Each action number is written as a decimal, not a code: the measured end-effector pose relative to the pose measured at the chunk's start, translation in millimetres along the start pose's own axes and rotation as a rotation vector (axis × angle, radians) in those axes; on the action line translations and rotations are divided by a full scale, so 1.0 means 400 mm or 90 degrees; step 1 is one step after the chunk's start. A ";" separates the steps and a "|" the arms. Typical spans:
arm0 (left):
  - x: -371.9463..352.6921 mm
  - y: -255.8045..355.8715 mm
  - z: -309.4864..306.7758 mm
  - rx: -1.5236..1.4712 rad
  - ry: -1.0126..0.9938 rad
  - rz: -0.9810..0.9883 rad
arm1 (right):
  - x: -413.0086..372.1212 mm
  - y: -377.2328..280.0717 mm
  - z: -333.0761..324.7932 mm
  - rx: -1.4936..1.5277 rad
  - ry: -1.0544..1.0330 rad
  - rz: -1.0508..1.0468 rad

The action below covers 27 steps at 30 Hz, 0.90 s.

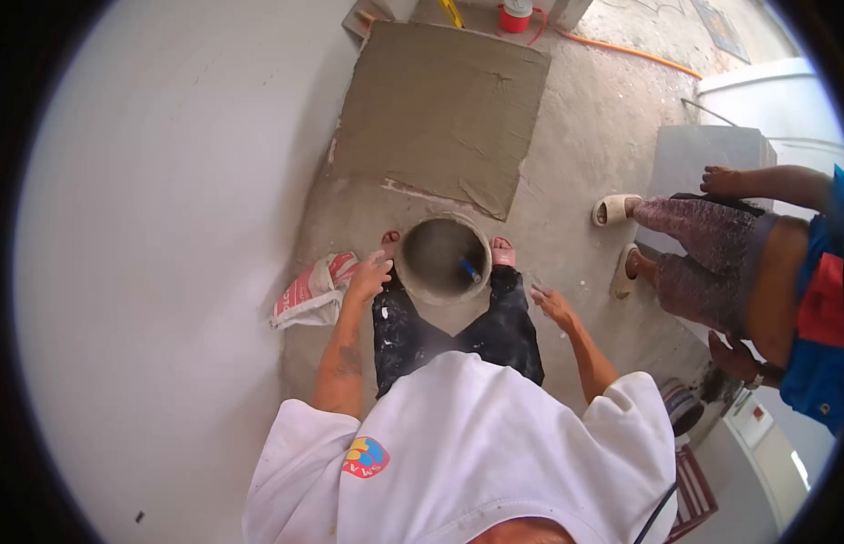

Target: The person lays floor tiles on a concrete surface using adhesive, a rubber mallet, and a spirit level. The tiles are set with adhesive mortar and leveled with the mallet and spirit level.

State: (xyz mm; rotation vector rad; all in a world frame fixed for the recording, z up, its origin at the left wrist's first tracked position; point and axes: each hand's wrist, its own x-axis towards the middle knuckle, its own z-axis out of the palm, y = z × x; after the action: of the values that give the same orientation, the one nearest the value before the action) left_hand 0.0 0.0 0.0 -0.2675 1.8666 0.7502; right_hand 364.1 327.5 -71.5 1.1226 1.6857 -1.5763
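The bucket [437, 265] is kept just beside the left hand [368, 277], fingers half-curled, likely for easy reach; the right hand [554, 306] is splayed, nothing gripped by either.

Floor [585, 136]: bare concrete; square mortar patch [440, 109] spread on it. Bucket [440, 258] upright just short of the patch; bag [313, 290] slumped near its left; orange cable [621, 50] and red tub [515, 16] beyond.
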 end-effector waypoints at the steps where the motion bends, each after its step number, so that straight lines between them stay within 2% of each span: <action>1: 0.039 -0.010 -0.040 0.004 0.005 0.028 | 0.007 0.014 0.022 -0.024 0.017 0.004; 2: 0.060 -0.021 -0.080 0.010 0.005 0.051 | 0.113 -0.027 0.026 -0.005 0.048 -0.012; 3: 0.250 0.112 -0.167 0.105 0.105 0.167 | 0.217 -0.071 0.030 0.014 0.079 -0.029; 4: 0.308 0.163 -0.222 0.199 0.187 0.269 | 0.275 -0.095 0.034 0.076 0.123 -0.048; 5: 0.408 0.132 -0.240 0.245 0.213 0.255 | 0.281 -0.077 0.000 0.123 0.186 -0.049; 6: 0.498 0.099 -0.307 0.302 0.246 0.237 | 0.278 -0.054 0.047 0.045 0.237 0.033; 8: 0.677 0.186 -0.415 0.326 0.258 0.195 | 0.381 -0.134 0.008 0.232 0.353 0.079; 10: 0.776 0.275 -0.521 0.249 0.283 0.099 | 0.475 -0.195 0.004 0.396 0.374 0.178; 13: 0.963 0.344 -0.618 0.157 0.187 0.182 | 0.616 -0.229 -0.007 0.398 0.475 0.034; 16: 1.118 0.402 -0.689 0.042 0.114 0.266 | 0.754 -0.303 -0.089 0.409 0.476 -0.029; 19: 1.048 0.560 -0.540 -0.010 0.075 0.164 | 0.817 -0.396 -0.175 0.450 0.466 -0.053; 22: 1.082 0.615 -0.469 -0.121 0.004 0.166 | 0.884 -0.410 -0.229 0.544 0.377 -0.093; 25: 1.152 0.623 -0.479 -0.185 -0.054 0.217 | 0.908 -0.429 -0.217 0.599 0.364 -0.062; 27: 1.199 0.584 -0.514 -0.197 -0.009 0.250 | 0.893 -0.459 -0.211 0.652 0.376 -0.100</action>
State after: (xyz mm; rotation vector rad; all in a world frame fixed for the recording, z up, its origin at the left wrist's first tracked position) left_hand -473.5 131.7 -291.8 -0.0873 1.8055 1.3112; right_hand 43.2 487.9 -270.8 2.1512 1.2404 -2.4893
